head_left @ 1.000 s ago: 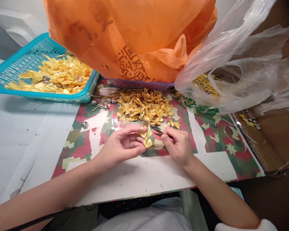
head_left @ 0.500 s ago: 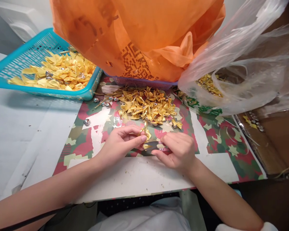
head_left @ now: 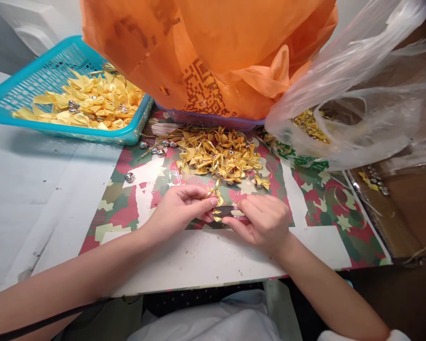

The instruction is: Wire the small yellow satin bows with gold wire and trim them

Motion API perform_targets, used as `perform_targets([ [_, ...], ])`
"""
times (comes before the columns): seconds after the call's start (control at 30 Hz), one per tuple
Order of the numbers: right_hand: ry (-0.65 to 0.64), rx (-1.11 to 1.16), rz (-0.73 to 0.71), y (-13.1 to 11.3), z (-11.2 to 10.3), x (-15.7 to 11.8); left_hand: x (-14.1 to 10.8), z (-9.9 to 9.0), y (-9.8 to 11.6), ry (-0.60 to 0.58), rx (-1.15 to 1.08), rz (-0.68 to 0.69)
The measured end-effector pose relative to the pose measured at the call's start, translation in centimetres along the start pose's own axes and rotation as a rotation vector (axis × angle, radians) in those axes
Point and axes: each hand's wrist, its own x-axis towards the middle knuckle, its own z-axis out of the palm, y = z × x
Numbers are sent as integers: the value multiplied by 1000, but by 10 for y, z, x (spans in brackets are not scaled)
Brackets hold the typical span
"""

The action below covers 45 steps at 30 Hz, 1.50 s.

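Observation:
My left hand (head_left: 190,204) pinches a yellow ribbon piece (head_left: 219,201) with a loop of gold cord (head_left: 217,187) standing up from it. From the right, my right hand (head_left: 262,217) is closed around a small tool with a dark, flat end (head_left: 223,211), which lies against the ribbon piece. The tool's handle is mostly hidden in the fingers. Just beyond both hands is a pile of yellow ribbon pieces with gold cords (head_left: 216,154).
A blue basket (head_left: 71,130) of yellow ribbon pieces and silver bells stands at the back left. Behind the pile is an orange bag (head_left: 234,57) over a purple basket (head_left: 213,119). A clear plastic bag (head_left: 369,128) sits at the right. Loose bells (head_left: 158,151) lie left of the pile.
The tool's dark end has turned slightly against the ribbon piece. Both hands keep nearly the same place and hold; the view has shifted a little.

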Motion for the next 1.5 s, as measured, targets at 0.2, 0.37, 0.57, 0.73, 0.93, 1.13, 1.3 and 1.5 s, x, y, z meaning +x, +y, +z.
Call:
perform_targets([
  [0.2, 16, 8, -21, 0, 0, 0, 0, -2, -2, -18, 4, 1],
  [0.37, 25, 74, -16, 0, -1, 0, 0, -1, -1, -34, 50, 10],
  [0.57, 86, 445, 352, 9, -1, -3, -4, -2, 6, 32, 251, 333],
  [0.73, 243, 533, 665, 39, -10, -6, -5, -9, 11, 39, 245, 394],
  [0.93, -34, 358, 765, 67, -17, -4, -3, -18, 16, -106, -70, 142],
  [1.13, -281, 173, 628, 67, -12, -5, -6, -22, 24, -300, -311, -37],
  [1.3, 54, 283, 364, 55, -17, -1, -3, -20, 17, -416, -250, -124],
  [1.5, 194, 444, 73, 30, -7, 0, 0, -4, 6, -366, -140, -91],
])
